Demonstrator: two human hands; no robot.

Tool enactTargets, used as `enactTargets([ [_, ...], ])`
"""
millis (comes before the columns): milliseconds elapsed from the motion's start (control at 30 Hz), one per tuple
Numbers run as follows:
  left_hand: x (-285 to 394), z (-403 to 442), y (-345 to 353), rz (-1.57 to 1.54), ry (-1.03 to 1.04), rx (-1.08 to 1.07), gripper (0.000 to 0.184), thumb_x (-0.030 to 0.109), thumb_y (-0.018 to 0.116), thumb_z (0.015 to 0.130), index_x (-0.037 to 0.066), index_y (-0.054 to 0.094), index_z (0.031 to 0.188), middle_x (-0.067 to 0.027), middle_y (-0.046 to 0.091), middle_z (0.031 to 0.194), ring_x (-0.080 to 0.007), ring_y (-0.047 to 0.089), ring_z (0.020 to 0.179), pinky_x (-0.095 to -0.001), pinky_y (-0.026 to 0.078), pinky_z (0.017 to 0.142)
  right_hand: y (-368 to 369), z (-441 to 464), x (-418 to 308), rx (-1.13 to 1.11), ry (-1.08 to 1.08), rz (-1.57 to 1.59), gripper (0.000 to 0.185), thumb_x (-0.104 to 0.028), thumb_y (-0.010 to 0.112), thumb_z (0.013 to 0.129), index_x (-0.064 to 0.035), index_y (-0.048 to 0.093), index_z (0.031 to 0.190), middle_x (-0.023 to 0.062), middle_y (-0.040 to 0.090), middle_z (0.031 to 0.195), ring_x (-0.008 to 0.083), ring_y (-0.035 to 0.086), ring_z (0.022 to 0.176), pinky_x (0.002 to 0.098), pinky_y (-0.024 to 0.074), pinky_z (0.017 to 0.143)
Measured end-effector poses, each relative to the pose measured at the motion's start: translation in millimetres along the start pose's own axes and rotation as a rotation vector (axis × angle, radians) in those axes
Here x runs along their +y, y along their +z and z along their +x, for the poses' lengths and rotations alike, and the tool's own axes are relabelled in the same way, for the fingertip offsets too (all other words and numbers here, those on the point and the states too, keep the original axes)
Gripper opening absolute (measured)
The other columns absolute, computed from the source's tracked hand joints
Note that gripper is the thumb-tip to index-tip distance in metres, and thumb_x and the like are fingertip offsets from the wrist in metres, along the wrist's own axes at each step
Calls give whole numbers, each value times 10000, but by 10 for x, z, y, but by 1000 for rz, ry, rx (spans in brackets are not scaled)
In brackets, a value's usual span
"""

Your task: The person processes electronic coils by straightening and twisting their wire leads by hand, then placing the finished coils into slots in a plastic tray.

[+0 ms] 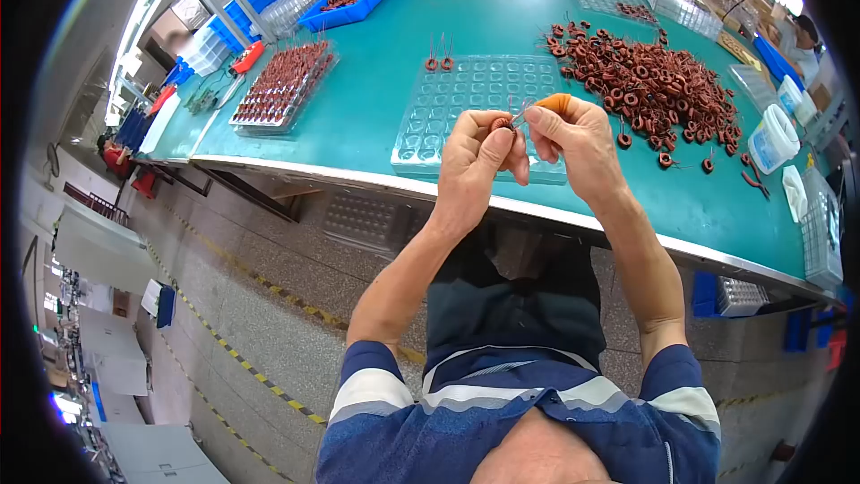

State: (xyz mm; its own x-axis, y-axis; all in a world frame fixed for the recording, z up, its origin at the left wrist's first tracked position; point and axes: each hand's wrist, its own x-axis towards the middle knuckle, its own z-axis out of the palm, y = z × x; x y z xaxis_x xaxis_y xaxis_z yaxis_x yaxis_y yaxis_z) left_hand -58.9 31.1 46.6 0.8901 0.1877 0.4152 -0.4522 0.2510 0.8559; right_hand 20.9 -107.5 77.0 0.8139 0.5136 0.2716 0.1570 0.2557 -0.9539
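Note:
Over the front of the clear plastic tray, both hands meet. My left hand is closed, its thumb and fingers pinching a small red-brown toroid coil. My right hand is closed close beside it, the fingertips at the coil's thin wire leads. Something orange shows at the right index finger; whether it is a finger cover or a tool handle I cannot tell. Two coils stand with leads upward in the tray's far left corner.
A large heap of coils lies right of the tray. On the left stands a filled coil tray, with a blue bin of coils behind. Pliers and a white tub sit at the right on the green table.

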Motion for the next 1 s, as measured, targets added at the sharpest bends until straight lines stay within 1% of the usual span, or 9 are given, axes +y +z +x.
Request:
enactTargets([
  [100, -38, 40, 16, 30, 52, -7, 243, 194, 477, 1012, -27, 451, 1108, -84, 573, 848, -154, 598, 687, -283, 505, 622, -18, 43, 50, -14, -98, -77, 177, -139, 669, 884, 37, 658, 874, 36, 614, 660, 77, 546, 563, 221, 430, 518],
  [200, -117, 101, -35, 326, 116, -36, 141, 104, 417, 1012, -13, 434, 1088, -74, 571, 772, -121, 550, 633, -274, 476, 603, 19, -8, -41, -56, -237, -223, 126, -72, 655, 885, 51, 658, 913, 49, 644, 696, 76, 592, 620, 229, 476, 560],
  [233, -101, 71, -24, 410, 122, -74, 128, 67, 376, 1012, -12, 442, 1088, -68, 528, 812, -114, 523, 670, -273, 477, 636, 64, -35, -50, -35, -277, -251, 103, -37, 642, 885, 64, 649, 901, 55, 642, 694, 79, 599, 630, 238, 479, 555],
  [367, -244, 30, -91, 358, 85, -67, 129, 96, 379, 1024, 1, 425, 1098, -62, 526, 823, -117, 517, 678, -268, 468, 639, -5, 74, 90, -132, -206, -271, 115, -45, 647, 884, 65, 658, 917, 78, 660, 709, 91, 614, 635, 242, 490, 561],
  [433, -252, 27, -128, 220, -4, -75, 245, 170, 428, 1026, -11, 400, 1188, -68, 555, 857, -127, 552, 697, -270, 472, 631, -6, 80, 50, -154, -163, -324, 133, -62, 644, 890, 66, 661, 922, 80, 671, 720, 96, 615, 629, 243, 488, 557],
  [600, -268, 63, -113, 96, -113, 15, 239, 154, 427, 1018, -25, 532, 1136, -32, 548, 727, -104, 516, 601, -246, 433, 583, -2, 86, 209, -95, -101, -268, 194, -120, 640, 902, 74, 651, 904, 66, 662, 709, 96, 598, 615, 255, 477, 541],
  [767, -353, 139, -132, 162, -24, 136, 199, 117, 424, 998, -19, 563, 1038, -49, 560, 755, -114, 532, 622, -253, 446, 576, 93, 106, 259, -5, -96, -211, 237, -148, 648, 899, 89, 652, 919, 70, 659, 720, 87, 590, 623, 245, 484, 550],
  [900, -376, 173, -172, 283, 77, 174, 209, 180, 483, 1010, -9, 560, 1053, -9, 532, 696, -74, 503, 609, -236, 415, 543, 135, 211, 255, -110, -54, -259, 206, -156, 664, 891, 47, 676, 922, 51, 658, 732, 80, 579, 620, 237, 480, 555],
  [1000, -442, 187, -326, 273, 80, 146, 281, 189, 478, 1015, -15, 465, 1208, -54, 576, 846, -98, 560, 685, -242, 464, 612, 77, 431, 310, -202, -45, -339, 203, -161, 670, 881, 33, 689, 935, 47, 666, 730, 79, 583, 619, 240, 480, 556],
])
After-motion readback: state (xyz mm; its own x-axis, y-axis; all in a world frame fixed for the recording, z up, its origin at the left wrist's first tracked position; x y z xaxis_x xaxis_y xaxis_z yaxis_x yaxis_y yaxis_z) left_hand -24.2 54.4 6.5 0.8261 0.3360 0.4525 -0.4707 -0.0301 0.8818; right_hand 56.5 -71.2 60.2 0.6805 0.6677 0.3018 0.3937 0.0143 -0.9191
